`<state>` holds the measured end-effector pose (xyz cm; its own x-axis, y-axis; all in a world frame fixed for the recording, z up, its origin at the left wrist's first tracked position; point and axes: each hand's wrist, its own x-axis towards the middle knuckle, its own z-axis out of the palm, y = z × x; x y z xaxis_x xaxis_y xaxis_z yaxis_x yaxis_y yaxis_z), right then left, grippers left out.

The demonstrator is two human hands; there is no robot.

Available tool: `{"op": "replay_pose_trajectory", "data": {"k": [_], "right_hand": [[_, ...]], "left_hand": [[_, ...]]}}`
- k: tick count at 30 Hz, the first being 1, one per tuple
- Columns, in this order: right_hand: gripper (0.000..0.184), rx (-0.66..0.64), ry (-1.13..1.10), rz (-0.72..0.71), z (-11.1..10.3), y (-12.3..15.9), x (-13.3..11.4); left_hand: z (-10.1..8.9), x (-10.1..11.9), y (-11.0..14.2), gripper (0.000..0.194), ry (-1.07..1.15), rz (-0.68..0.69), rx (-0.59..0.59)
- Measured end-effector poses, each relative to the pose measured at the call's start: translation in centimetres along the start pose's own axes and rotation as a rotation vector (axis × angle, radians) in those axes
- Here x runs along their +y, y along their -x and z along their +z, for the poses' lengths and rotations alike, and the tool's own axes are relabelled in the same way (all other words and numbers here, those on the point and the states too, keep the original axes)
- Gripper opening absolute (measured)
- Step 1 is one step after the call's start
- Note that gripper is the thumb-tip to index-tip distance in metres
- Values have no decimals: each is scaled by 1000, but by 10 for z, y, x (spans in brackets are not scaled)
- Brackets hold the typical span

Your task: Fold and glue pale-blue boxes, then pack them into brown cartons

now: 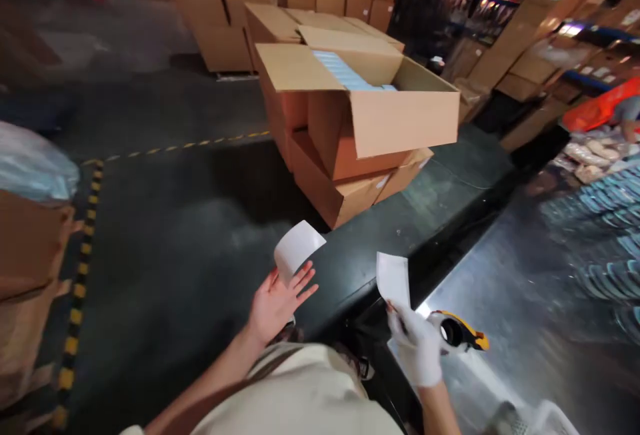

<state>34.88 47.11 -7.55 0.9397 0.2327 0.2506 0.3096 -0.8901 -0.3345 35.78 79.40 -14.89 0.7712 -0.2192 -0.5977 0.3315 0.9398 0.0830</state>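
My bare left hand (277, 305) has its fingers fanned out, with a curved white label (299, 248) held at the thumb and index finger. My right hand (419, 348) wears a white glove and pinches another white label (393, 276), which stands up from the fingertips. Below that hand, a further pale sheet is partly hidden. Close by on the right, a yellow and black tape dispenser (460, 332) rests on the metal table (505, 295). Ahead of both hands, an open cardboard box (405, 122) shows light blue items (345, 72) inside.
More cardboard boxes (345, 202) sit under and behind the open one. Wrapped stacks (605, 222) lie on the table at right, near a person in an orange vest (597, 107). Yellow-black tape (77, 295) marks the floor beside a bag-topped box (30, 242).
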Motion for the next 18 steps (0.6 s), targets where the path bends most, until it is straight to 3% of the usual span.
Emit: {"op": "replay_pose_trajectory", "data": {"k": [4, 8, 12, 18], "right_hand": [[28, -109, 6, -371, 84, -75, -87], [26, -321, 75, -603, 140, -115, -149], [30, -538, 131, -676, 173, -142, -184], [42, -658, 137, -741, 215, -196, -211]], "left_hand": [[-18, 49, 24, 49, 26, -22, -79], [-30, 91, 35, 50, 51, 155, -52], [-44, 128, 32, 57, 72, 281, 59], [-55, 183, -4, 70, 76, 271, 187]]}}
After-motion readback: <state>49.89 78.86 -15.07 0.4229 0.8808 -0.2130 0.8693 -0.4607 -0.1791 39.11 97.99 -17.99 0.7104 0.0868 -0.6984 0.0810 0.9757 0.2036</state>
